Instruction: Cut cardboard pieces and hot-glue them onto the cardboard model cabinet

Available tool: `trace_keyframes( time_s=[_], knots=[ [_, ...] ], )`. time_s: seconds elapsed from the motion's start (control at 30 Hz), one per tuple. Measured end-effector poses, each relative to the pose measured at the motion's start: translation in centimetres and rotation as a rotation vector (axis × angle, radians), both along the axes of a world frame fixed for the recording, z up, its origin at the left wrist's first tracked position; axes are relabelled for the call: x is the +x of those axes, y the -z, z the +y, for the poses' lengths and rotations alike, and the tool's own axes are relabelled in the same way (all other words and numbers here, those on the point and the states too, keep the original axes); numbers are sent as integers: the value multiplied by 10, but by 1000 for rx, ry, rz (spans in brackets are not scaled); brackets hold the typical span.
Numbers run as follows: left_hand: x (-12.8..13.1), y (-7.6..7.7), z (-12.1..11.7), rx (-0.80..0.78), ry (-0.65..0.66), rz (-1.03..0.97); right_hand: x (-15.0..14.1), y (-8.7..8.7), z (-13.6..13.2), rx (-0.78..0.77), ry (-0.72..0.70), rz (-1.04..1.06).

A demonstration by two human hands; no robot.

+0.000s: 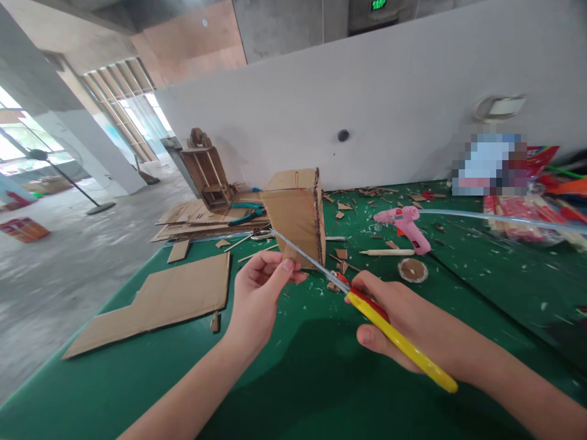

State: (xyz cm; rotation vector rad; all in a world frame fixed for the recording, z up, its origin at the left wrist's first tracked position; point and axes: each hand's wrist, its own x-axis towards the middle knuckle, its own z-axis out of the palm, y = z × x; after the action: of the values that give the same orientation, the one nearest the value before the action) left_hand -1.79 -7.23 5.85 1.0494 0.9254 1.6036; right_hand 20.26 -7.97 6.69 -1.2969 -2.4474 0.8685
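Observation:
My left hand (263, 287) pinches a small piece of cardboard (288, 252) between thumb and fingers. Held in my right hand (394, 318) is a pair of scissors (385, 333) with yellow and red handles. Its blades reach up and left, passing across the small piece just above my left fingertips; whether they touch it I cannot tell. Behind both hands stands an upright cardboard box (293, 214) with an orange mark on top. A flat cut cardboard sheet (178, 293) lies to the left of my left hand.
A pink glue gun (406, 226) with a clear glue stick, a wooden stick (387, 252) and a round cardboard disc (413, 269) lie at right. Teal-handled pliers (247, 214), stacked cardboard (183, 223) and a cardboard structure (208, 177) are at back left. Scraps litter the green table (293, 373).

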Motion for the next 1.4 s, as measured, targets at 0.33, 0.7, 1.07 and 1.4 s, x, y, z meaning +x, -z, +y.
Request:
trace_keyframes(
  time_s=[0.33,0.7,1.07,1.4],
  knots=[
    [-6,1,1,68,-58,105,1,2,2,50,-6,-14],
    [-6,0,1,81,-65,158,0,6,5,117,35,-107],
    [-5,0,0,61,-61,166,-1,8,5,229,29,-164],
    [0,3,-3,8,-25,158,-3,9,4,249,35,-221]
  ],
)
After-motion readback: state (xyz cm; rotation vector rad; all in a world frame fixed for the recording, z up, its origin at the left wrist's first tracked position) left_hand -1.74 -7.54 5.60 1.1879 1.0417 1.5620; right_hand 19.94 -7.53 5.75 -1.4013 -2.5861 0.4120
